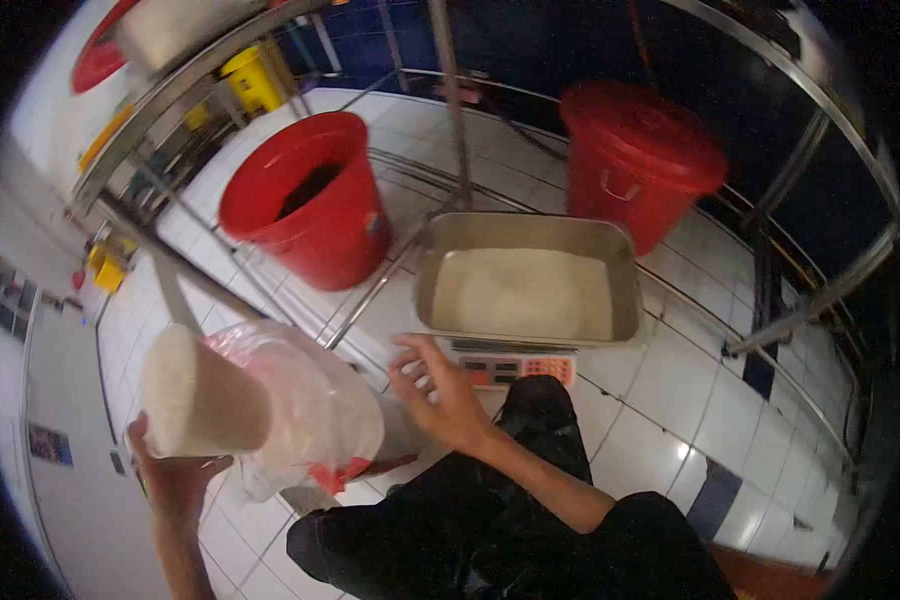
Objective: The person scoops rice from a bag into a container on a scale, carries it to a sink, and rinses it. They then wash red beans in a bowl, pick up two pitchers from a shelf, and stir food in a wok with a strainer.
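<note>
My left hand (pixel 175 480) holds a clear container (pixel 200 400) filled with a pale, grainy substance, tilted beside a plastic-lined bag (pixel 315 400). My right hand (pixel 440 395) is in front of my knees, fingers apart and slightly curled, holding nothing. Just beyond it, a rectangular metal tray (pixel 630 290) with a pale, powdery or grainy layer rests on a digital scale (pixel 515 370) with orange keys.
An open red bucket (pixel 320 240) with dark contents stands at the back left, a lidded red bin (pixel 640 160) at the back right. Metal rack bars (pixel 450 100) surround the tray. Yellow containers (pixel 252 80) are farther off on the left. My knees are near the scale.
</note>
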`<act>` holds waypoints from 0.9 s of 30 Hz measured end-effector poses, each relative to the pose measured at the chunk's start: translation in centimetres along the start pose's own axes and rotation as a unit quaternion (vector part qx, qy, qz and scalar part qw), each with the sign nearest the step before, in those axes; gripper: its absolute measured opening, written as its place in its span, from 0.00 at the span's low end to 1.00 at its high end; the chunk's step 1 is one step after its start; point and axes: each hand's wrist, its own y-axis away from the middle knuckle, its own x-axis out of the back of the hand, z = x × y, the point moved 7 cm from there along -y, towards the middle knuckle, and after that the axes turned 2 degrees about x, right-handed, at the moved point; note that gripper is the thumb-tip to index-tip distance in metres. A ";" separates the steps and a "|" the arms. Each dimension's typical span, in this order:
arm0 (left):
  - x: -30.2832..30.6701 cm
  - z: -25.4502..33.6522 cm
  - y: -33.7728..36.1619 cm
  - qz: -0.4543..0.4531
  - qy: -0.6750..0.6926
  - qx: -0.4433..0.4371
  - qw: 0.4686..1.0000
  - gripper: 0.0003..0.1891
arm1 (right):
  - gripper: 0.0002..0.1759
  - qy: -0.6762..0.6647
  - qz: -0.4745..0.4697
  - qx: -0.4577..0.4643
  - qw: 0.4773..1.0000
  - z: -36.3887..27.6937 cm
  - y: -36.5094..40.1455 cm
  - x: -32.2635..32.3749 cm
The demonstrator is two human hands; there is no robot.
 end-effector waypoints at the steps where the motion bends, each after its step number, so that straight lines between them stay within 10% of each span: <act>1: -1.0 2.4 -0.3 0.025 0.101 0.044 0.994 0.53 | 0.19 0.014 0.052 -0.016 0.998 2.2 0.8 2.5; 5: -3.8 7.5 -4.1 -0.005 -0.220 -0.201 0.955 0.51 | 0.07 0.029 0.250 -0.088 0.964 9.8 5.8 14.4; 7: -9.3 8.2 -5.7 -0.196 0.299 0.071 0.931 0.40 | 0.06 0.151 0.325 -0.021 0.933 11.9 8.8 21.0; 15: -29.7 8.6 -11.7 -0.344 0.331 0.095 0.873 0.45 | 0.04 0.261 0.491 -0.065 0.829 16.5 14.9 37.4; 20: -42.1 3.5 -15.5 -0.213 0.167 0.125 0.954 0.43 | 0.16 0.373 0.502 -0.143 0.767 20.5 16.4 39.9; 22: -44.5 3.3 -16.1 -0.121 -0.127 -0.013 0.984 0.42 | 0.18 0.367 0.478 -0.220 0.767 22.8 17.0 40.3; 27: -49.4 4.9 -12.4 -0.018 -0.328 -0.285 0.900 0.38 | 0.22 0.100 0.429 -0.187 0.878 25.1 16.3 39.0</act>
